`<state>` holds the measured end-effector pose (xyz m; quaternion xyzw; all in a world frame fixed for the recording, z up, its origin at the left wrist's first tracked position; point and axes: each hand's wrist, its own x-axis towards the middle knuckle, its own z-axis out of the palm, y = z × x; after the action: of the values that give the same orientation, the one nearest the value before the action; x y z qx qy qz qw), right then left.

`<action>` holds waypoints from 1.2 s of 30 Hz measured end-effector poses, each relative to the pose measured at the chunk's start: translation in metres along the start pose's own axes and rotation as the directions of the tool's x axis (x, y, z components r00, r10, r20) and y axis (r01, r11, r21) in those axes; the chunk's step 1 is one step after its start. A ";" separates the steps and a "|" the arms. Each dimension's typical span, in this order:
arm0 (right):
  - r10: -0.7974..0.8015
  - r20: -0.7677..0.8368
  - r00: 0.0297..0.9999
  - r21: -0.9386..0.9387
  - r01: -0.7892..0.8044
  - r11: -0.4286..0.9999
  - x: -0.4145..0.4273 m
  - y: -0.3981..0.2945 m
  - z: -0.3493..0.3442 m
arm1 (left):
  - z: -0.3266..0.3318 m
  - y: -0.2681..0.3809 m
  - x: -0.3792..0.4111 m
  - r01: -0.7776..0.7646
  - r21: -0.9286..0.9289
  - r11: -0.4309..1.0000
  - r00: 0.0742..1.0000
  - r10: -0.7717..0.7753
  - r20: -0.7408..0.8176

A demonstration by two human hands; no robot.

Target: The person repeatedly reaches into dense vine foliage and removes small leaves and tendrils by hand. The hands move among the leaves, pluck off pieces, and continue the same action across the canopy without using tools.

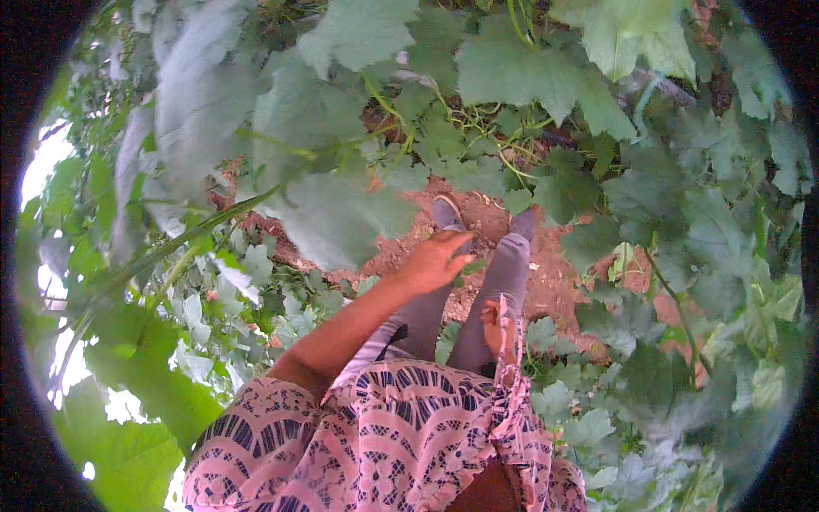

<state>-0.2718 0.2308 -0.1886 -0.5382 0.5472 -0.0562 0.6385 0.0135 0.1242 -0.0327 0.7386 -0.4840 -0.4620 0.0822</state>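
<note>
My left hand (435,261) reaches forward over my left leg, its thumb and fingers apart with nothing visible between them. Lower and closer to my body, my right hand (494,325) is beside my right thigh, its fingers curled. A pink lace strip (507,349) from my patterned top (397,435) passes in front of this hand and partly hides it. Whether the fingers grip the strip or something else, I cannot tell. A large lobed leaf (333,217) spreads just beyond my left hand.
Broad-leaved climbing plants surround me, with thin curling tendrils (505,137) ahead. A thick green stem (205,227) slants across the left, close to the camera. My shoes (446,211) stand on reddish-brown soil (556,275). Another slender stem (675,301) rises at the right.
</note>
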 end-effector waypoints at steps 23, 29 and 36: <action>-0.855 0.113 0.506 0.157 0.841 0.518 0.031 -0.545 -0.027 | -0.216 0.159 -0.198 -0.694 -0.357 0.626 0.323 -0.173 -0.930; -0.633 0.298 0.714 0.327 0.546 0.771 0.057 -0.598 0.011 | -0.271 0.118 -0.150 -0.360 -0.438 0.824 0.489 -0.233 -0.841; -0.716 0.258 0.649 0.073 0.726 0.684 0.053 -0.581 0.027 | -0.287 0.060 -0.143 -0.458 -0.703 0.544 0.849 0.033 -0.528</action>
<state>0.0701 -0.0283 0.2080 -0.7251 0.1985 -0.2224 0.6207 0.1791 0.1123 0.2481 0.6261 -0.2877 -0.4269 0.5856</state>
